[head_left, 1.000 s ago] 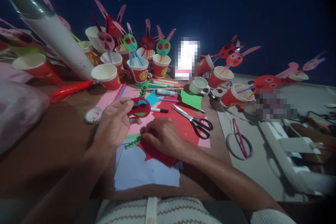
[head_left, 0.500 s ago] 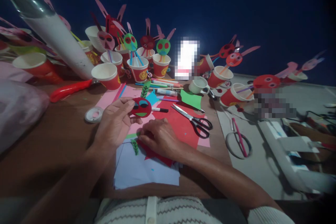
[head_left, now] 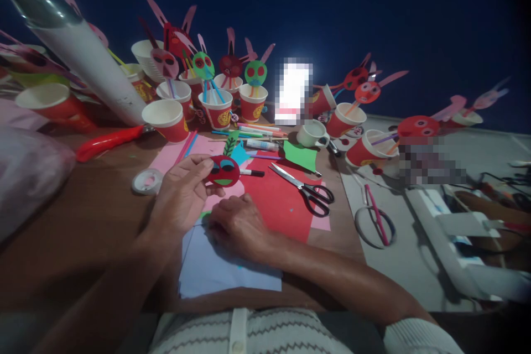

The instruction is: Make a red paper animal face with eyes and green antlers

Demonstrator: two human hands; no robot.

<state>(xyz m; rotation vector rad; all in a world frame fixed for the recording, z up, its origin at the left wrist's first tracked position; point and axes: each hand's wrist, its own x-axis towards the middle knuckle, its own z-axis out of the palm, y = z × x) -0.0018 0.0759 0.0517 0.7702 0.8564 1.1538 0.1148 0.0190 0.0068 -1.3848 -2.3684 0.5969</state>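
Between its thumb and fingers my left hand (head_left: 185, 188) holds a round red paper face (head_left: 224, 171) with blue eye pieces and a green mouth piece. A green leaf-like paper piece (head_left: 230, 142) with dark marks rises just above the face. My right hand (head_left: 236, 224) is closed over the pale paper sheets (head_left: 224, 274), its fingertips turned down and hidden; what they hold, if anything, does not show. Red paper (head_left: 277, 204) lies to the right of my right hand, with black-handled scissors (head_left: 302, 188) on it. A black marker (head_left: 252, 173) lies just right of the face.
Red paper cups (head_left: 166, 121) with paper animal faces on straws stand along the back. A white mug (head_left: 312, 134), pens (head_left: 261, 131) and green paper (head_left: 300, 156) lie nearer. Tape (head_left: 147, 181) is at left; a white tube (head_left: 91, 61) leans behind. A grey ring (head_left: 375, 228) lies at right.
My right hand has shifted slightly left over the pale sheets. The small green leaf piece and dark red paper near it no longer show. My left hand still holds the face.
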